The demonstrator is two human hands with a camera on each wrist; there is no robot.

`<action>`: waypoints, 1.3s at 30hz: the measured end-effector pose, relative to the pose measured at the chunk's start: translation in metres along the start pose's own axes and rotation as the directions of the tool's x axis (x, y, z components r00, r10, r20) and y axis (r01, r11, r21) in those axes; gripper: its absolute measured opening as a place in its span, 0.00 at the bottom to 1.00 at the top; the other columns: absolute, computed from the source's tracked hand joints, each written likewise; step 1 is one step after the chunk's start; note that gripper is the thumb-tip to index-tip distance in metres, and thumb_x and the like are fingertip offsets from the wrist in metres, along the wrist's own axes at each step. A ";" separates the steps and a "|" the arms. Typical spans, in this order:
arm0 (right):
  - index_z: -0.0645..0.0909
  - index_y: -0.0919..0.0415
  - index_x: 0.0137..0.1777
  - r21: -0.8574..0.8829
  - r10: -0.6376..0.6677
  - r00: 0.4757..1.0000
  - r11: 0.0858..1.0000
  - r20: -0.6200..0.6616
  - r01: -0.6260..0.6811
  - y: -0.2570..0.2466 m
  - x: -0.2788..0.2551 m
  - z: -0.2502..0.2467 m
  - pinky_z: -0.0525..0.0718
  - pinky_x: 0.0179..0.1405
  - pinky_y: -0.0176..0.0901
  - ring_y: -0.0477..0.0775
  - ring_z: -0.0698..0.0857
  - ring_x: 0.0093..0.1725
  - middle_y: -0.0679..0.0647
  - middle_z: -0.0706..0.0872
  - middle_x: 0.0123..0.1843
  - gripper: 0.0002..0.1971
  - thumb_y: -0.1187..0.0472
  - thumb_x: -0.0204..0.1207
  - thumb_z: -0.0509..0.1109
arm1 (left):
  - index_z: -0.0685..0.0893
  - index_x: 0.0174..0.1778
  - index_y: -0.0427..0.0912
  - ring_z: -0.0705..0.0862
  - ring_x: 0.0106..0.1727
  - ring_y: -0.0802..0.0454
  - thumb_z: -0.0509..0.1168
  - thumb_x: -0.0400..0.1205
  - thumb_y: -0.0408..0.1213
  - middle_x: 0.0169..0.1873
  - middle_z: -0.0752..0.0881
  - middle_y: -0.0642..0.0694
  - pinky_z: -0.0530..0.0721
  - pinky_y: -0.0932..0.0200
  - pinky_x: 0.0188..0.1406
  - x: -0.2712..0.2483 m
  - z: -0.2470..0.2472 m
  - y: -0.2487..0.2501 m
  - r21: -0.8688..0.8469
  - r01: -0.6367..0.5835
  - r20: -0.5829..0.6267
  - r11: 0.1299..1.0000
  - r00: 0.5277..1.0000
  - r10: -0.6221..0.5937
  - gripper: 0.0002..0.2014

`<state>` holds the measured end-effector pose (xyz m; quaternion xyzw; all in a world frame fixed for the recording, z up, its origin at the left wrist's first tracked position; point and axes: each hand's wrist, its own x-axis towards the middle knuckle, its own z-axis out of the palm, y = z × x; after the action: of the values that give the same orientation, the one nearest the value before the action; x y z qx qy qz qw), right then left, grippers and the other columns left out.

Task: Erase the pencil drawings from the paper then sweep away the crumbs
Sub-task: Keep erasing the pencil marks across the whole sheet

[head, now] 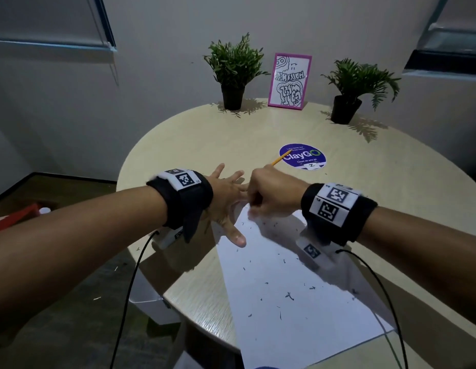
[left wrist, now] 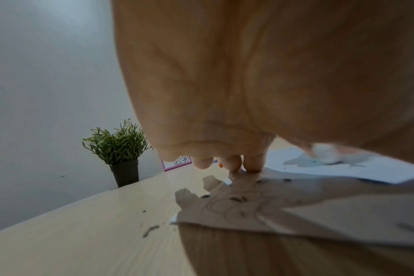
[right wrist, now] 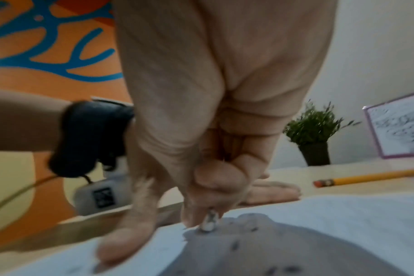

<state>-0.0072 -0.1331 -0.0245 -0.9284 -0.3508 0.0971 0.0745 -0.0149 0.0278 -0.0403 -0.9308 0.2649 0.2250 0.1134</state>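
White paper w/ dark crumbs, small white eraser on it

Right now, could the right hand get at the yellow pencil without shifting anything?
Probably yes. The pencil lies bare on the table just beyond the right hand, nothing between them, though that hand pinches a small eraser.
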 end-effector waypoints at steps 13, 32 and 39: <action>0.92 0.61 0.38 0.013 -0.014 1.000 1.000 0.017 0.014 0.002 0.003 -0.001 0.82 0.30 0.41 0.45 0.83 0.29 0.54 0.88 0.29 0.09 0.55 0.71 0.81 | 0.37 0.84 0.68 0.33 0.87 0.41 0.64 0.61 0.82 0.86 0.33 0.59 0.38 0.22 0.79 0.002 0.001 -0.002 -0.042 0.065 0.058 0.997 0.996 -0.063 0.61; 0.87 0.64 0.36 -0.017 0.045 0.997 0.999 -0.055 -0.046 0.007 0.010 0.001 0.86 0.35 0.46 0.53 0.85 0.36 0.53 0.83 0.29 0.10 0.58 0.71 0.80 | 0.34 0.84 0.65 0.32 0.86 0.40 0.66 0.63 0.79 0.86 0.33 0.59 0.35 0.22 0.78 0.002 0.002 0.000 -0.063 0.073 0.023 0.995 0.997 -0.072 0.63; 0.92 0.62 0.36 -0.034 0.088 0.992 0.995 -0.094 -0.091 0.027 0.018 -0.008 0.88 0.39 0.50 0.53 0.85 0.33 0.56 0.89 0.30 0.10 0.54 0.71 0.80 | 0.30 0.84 0.64 0.37 0.87 0.41 0.64 0.58 0.83 0.87 0.35 0.56 0.36 0.22 0.78 0.005 0.004 -0.001 -0.057 0.077 0.012 0.995 0.997 -0.077 0.67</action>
<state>0.0250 -0.1422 -0.0251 -0.9480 -0.3068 0.0507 0.0686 -0.0119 0.0271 -0.0459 -0.9421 0.2217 0.2325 0.0963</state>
